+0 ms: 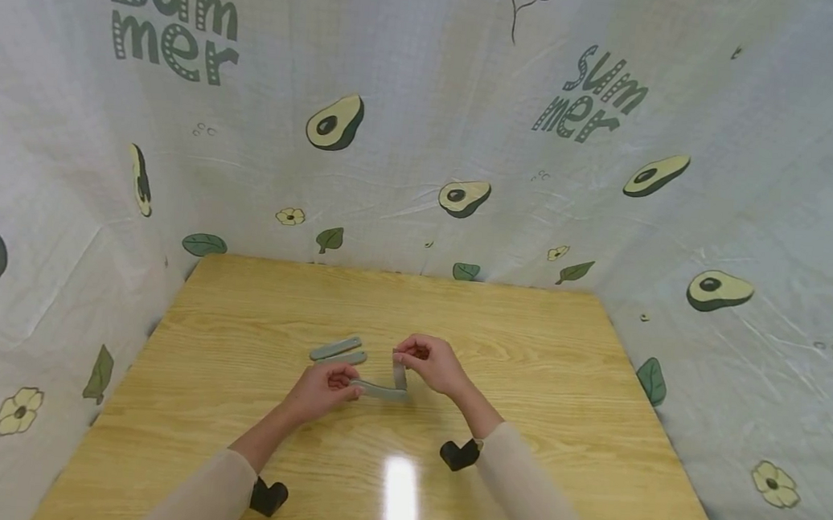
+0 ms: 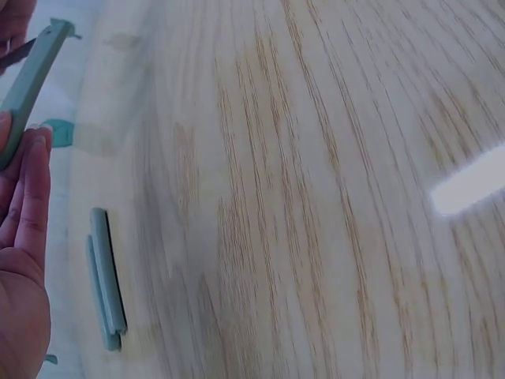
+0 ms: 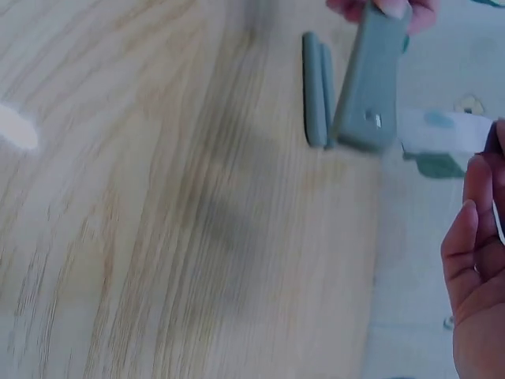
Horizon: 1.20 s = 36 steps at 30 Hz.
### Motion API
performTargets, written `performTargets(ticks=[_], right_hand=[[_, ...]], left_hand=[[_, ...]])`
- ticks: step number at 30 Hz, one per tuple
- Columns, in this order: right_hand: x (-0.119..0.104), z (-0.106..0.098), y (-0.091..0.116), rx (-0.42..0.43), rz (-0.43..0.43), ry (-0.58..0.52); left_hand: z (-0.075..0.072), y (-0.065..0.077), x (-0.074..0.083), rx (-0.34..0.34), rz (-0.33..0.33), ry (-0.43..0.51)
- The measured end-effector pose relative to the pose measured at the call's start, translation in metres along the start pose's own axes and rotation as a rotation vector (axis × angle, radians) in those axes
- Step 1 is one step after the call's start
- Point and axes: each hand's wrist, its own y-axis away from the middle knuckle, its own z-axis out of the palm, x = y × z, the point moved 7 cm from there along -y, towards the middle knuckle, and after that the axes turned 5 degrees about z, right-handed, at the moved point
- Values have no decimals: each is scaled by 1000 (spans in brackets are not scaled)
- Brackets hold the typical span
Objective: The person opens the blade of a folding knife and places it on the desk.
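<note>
Beige cloth covers your left arm, and a small black block (image 1: pixel 268 497) sits by that wrist. Next comes your left hand (image 1: pixel 322 393). Its thumb and fingers hold one end of a pale green handle (image 1: pixel 381 391), up off the worktop (image 1: pixel 526 356). Just behind that hand, two more green pieces (image 1: pixel 335 349) lie side by side on the wood, and nobody is touching them. At the handle's right end, a thin grey blade (image 1: pixel 399 376) sticks out to the side, so the two make a corner. It looks like a folding knife, half open. Farther right, your right hand (image 1: pixel 440 366) pinches the blade near its far end. Another black block (image 1: pixel 459 455) sits by your right wrist.

I think you are in the middle of turning the blade on its handle. I can't tell if you are opening it or closing it. Your next move seems to call for a still left hand and a slow, gentle turn with your right. Keep your fingers on the flat sides, because the edge may be sharp.
</note>
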Motion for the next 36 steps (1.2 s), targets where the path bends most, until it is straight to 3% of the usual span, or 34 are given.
performTargets(ticks=[4,6,14,20,24,32,36], right_hand=[[15,-17,5,37,54,-120],[19,-22,10,28,79,-186],[45,-25,22,3,113,-390],[56,-16,30,-63,161,-421],[60,-15,32,-74,176,-403],[74,-13,35,4,216,-401],[85,-6,39,75,321,-457]], left_hand=[[-8,4,-5,38,-48,46],[-11,7,-1,43,-52,68],[-18,7,-14,108,-82,150],[-21,7,-15,164,-95,255],[-20,7,-16,144,-101,265],[-17,7,-17,85,-116,226],[-13,9,-27,100,-193,215]])
